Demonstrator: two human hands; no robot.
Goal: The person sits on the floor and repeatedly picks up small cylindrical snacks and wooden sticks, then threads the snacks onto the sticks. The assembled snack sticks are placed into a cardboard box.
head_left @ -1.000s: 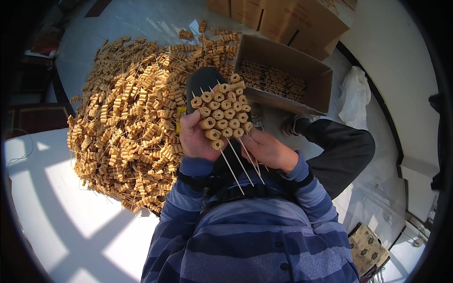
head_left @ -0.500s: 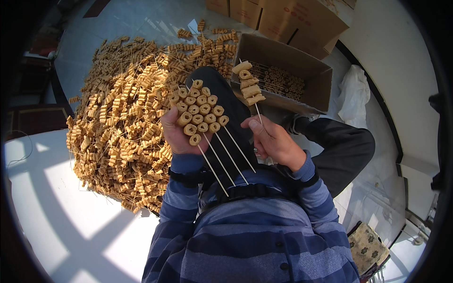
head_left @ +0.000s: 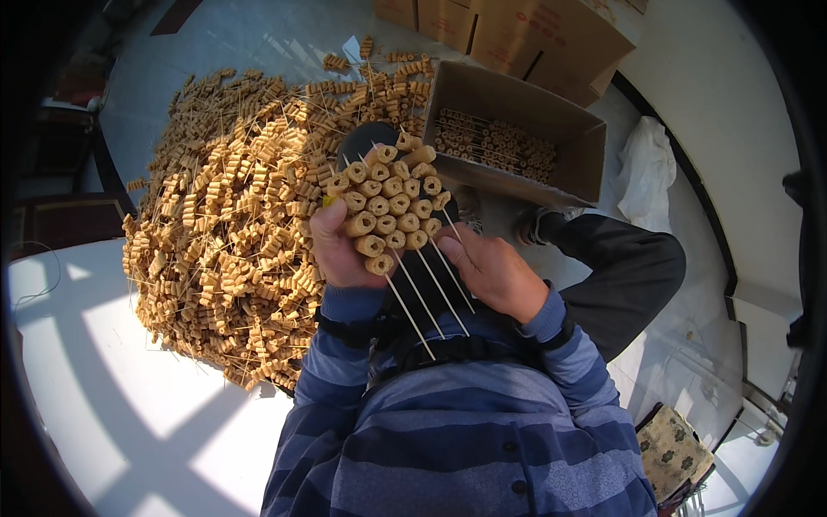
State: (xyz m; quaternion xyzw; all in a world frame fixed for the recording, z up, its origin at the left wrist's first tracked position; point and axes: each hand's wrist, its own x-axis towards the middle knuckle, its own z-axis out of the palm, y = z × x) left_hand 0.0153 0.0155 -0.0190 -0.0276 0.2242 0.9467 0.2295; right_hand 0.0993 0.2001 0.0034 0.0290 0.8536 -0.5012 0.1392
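Observation:
My left hand (head_left: 338,248) is wrapped round the left side of a bundle of skewers (head_left: 392,207), each threaded with short, hollow tan rolls. The rolls lie in slanting rows with their open ends facing up, and several bare sticks stick out below toward my waist. At the bundle's right edge, my right hand (head_left: 504,274) pinches the bare stick of one more skewer (head_left: 441,201), whose rolls now rest against the others. Part of that stick is hidden behind my right fingers. The bundle is above my dark-trousered lap.
A big heap of similar skewers (head_left: 224,233) spreads over the floor on the left. Ahead to the right, an open cardboard box (head_left: 551,181) holds more of them in rows. Closed cartons (head_left: 517,39) stand behind it, and a white plastic bag (head_left: 648,177) lies right of it.
My right hand has brought its skewer left and down from in front of the box to the bundle's right edge. The left hand and bundle have shifted slightly right.

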